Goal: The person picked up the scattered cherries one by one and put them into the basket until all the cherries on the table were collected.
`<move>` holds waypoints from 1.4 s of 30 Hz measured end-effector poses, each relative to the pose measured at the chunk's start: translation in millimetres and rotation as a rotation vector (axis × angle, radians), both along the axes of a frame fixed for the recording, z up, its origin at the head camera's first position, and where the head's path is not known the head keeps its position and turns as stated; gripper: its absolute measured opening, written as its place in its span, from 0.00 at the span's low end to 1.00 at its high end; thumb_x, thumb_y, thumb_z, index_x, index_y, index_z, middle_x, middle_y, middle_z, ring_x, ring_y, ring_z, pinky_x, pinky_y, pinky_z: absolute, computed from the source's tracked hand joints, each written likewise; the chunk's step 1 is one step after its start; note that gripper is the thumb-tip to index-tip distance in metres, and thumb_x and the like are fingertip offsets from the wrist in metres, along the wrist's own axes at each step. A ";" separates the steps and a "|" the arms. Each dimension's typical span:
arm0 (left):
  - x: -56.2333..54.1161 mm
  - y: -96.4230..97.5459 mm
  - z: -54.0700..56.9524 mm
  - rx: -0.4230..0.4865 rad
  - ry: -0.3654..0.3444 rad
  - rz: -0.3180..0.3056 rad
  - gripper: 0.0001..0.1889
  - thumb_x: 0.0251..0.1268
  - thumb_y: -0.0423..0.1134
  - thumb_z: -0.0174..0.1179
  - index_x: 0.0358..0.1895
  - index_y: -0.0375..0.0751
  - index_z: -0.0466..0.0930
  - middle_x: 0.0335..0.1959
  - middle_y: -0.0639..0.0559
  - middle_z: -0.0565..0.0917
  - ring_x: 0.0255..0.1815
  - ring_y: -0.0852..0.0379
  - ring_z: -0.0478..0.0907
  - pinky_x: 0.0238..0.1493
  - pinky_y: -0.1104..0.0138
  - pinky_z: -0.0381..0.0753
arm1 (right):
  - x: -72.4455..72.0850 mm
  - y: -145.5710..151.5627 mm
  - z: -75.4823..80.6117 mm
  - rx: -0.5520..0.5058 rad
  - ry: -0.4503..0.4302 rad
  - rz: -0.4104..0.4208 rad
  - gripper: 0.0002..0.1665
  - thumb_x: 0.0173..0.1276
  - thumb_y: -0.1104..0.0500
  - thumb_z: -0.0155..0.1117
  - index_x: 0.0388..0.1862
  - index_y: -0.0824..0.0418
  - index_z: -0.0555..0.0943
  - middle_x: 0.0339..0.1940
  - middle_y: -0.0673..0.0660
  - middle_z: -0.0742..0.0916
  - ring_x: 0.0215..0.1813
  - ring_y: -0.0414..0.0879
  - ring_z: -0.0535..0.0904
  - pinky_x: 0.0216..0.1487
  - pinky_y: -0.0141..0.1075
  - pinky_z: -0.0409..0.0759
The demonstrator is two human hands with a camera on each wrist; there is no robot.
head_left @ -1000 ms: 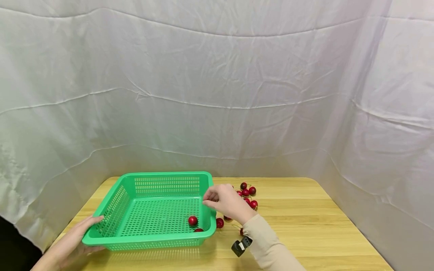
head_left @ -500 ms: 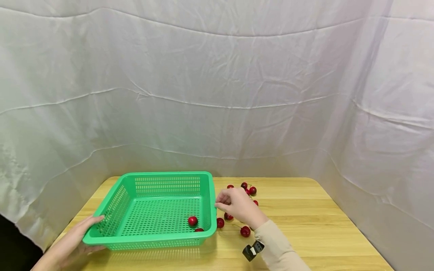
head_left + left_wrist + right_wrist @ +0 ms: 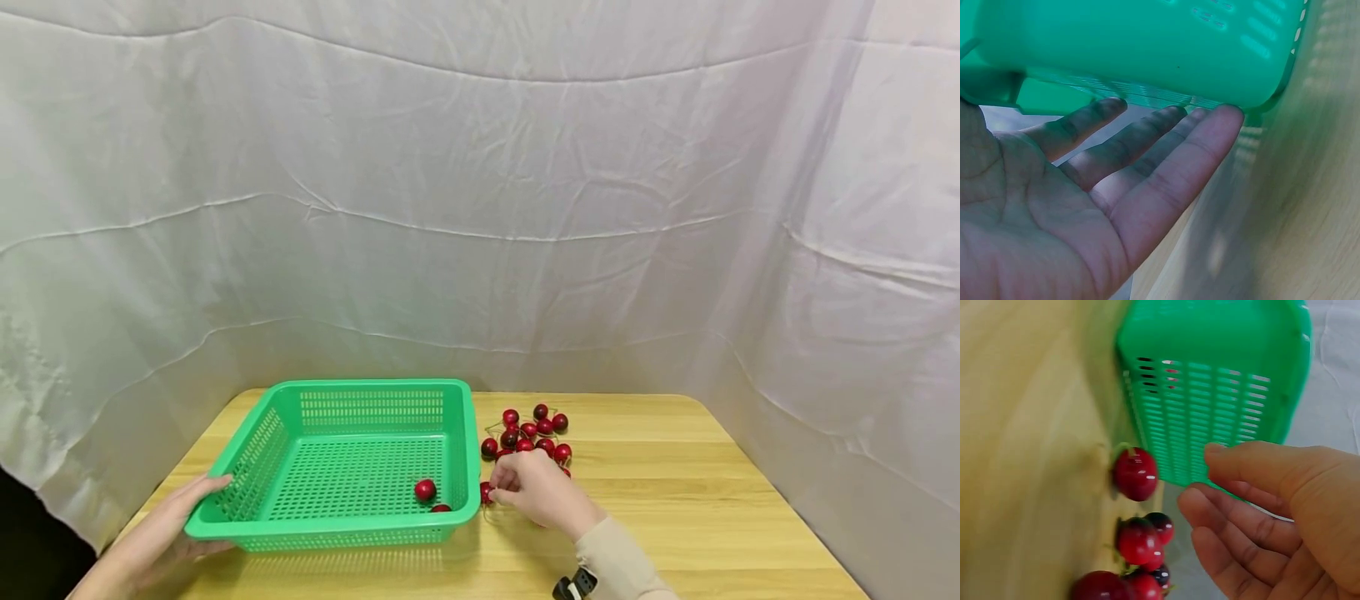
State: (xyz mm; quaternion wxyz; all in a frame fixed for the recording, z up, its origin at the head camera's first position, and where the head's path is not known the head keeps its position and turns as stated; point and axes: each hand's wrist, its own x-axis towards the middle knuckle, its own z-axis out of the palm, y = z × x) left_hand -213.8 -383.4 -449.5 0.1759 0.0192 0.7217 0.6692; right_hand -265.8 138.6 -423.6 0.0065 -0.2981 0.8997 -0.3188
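Note:
A green plastic basket (image 3: pixel 330 527) with slotted walls stands on the wooden table. My left hand (image 3: pixel 161 529) holds its near left corner, thumb over the rim; in the left wrist view the fingers (image 3: pixel 1166 169) lie fairly straight against the outer wall. Two red cherries (image 3: pixel 425 490) are inside, near the right wall. Beyond that wall my right hand (image 3: pixel 542 492) hovers low over the table with thumb and fingers apart, holding nothing. A single cherry (image 3: pixel 1135 474) is just by its fingertips, beside the basket.
A loose heap of several dark red cherries (image 3: pixel 528 430), some with stems, lies right of the basket, just beyond my right hand. A pale cloth (image 3: pixel 480 183) hangs behind the table (image 3: pixel 675 483) and along its sides.
My right hand has moved from over the basket's right rim, rightward and nearer, down to the loose cherry. The left hand and basket have stayed put.

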 end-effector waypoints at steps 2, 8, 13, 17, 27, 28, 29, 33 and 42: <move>0.3 0.0 0.0 0.007 0.000 -0.003 0.24 0.92 0.49 0.36 0.78 0.40 0.56 0.55 0.66 0.78 0.54 0.62 0.82 0.59 0.57 0.89 | 1.7 1.4 -5.9 0.015 -0.010 0.018 0.04 0.67 0.66 0.77 0.35 0.60 0.88 0.31 0.50 0.92 0.33 0.32 0.84 0.39 0.26 0.85; 0.0 1.1 0.3 -0.008 -0.003 0.006 0.28 0.92 0.49 0.36 0.80 0.33 0.51 0.55 0.63 0.78 0.53 0.61 0.83 0.58 0.57 0.89 | 6.7 3.3 -21.0 0.065 -0.027 0.033 0.06 0.64 0.66 0.80 0.36 0.60 0.89 0.31 0.50 0.92 0.33 0.31 0.84 0.39 0.25 0.85; -0.2 1.2 0.4 -0.011 -0.004 0.008 0.30 0.92 0.50 0.36 0.80 0.31 0.50 0.55 0.63 0.78 0.53 0.61 0.83 0.58 0.57 0.89 | 9.0 1.4 -29.0 0.088 -0.014 0.027 0.06 0.63 0.65 0.81 0.34 0.58 0.89 0.31 0.49 0.92 0.32 0.29 0.82 0.38 0.26 0.84; -0.3 1.4 0.1 -0.016 -0.003 0.015 0.32 0.92 0.49 0.37 0.82 0.28 0.46 0.55 0.64 0.77 0.53 0.61 0.82 0.58 0.57 0.89 | 10.4 -0.8 -31.6 0.090 -0.002 0.013 0.06 0.63 0.66 0.81 0.33 0.58 0.89 0.30 0.48 0.92 0.32 0.29 0.82 0.38 0.26 0.84; 0.1 1.1 -1.1 -0.020 0.006 0.023 0.33 0.92 0.49 0.37 0.83 0.28 0.43 0.56 0.68 0.75 0.54 0.62 0.81 0.59 0.57 0.89 | 9.1 -3.3 -35.1 0.117 0.029 -0.001 0.06 0.62 0.66 0.81 0.32 0.57 0.90 0.30 0.48 0.92 0.32 0.30 0.82 0.37 0.26 0.84; 0.5 1.2 -0.8 -0.016 0.005 0.022 0.32 0.92 0.49 0.37 0.82 0.29 0.45 0.56 0.68 0.75 0.54 0.62 0.82 0.59 0.57 0.89 | 8.9 -3.6 -35.3 0.120 0.034 -0.002 0.06 0.62 0.66 0.81 0.32 0.57 0.90 0.30 0.48 0.92 0.33 0.30 0.83 0.38 0.26 0.84; 0.9 1.3 -0.4 -0.011 0.003 0.021 0.30 0.92 0.49 0.37 0.82 0.31 0.48 0.56 0.67 0.76 0.53 0.61 0.82 0.59 0.57 0.89 | 8.6 -4.1 -35.6 0.124 0.038 -0.002 0.06 0.62 0.66 0.80 0.32 0.57 0.90 0.30 0.48 0.92 0.33 0.30 0.83 0.38 0.25 0.84; 2.0 1.3 0.9 0.001 0.000 0.011 0.25 0.92 0.49 0.37 0.78 0.37 0.55 0.56 0.64 0.76 0.53 0.60 0.82 0.59 0.57 0.89 | 8.0 -6.5 -35.4 0.134 0.060 -0.002 0.07 0.62 0.67 0.80 0.31 0.57 0.90 0.30 0.49 0.92 0.33 0.30 0.83 0.38 0.25 0.84; 1.4 2.1 2.1 0.009 -0.004 0.008 0.23 0.92 0.49 0.38 0.77 0.40 0.57 0.55 0.62 0.77 0.53 0.60 0.82 0.58 0.58 0.89 | 7.9 -9.6 -35.5 0.117 0.082 -0.016 0.09 0.63 0.67 0.79 0.28 0.56 0.89 0.27 0.45 0.90 0.30 0.29 0.80 0.35 0.24 0.82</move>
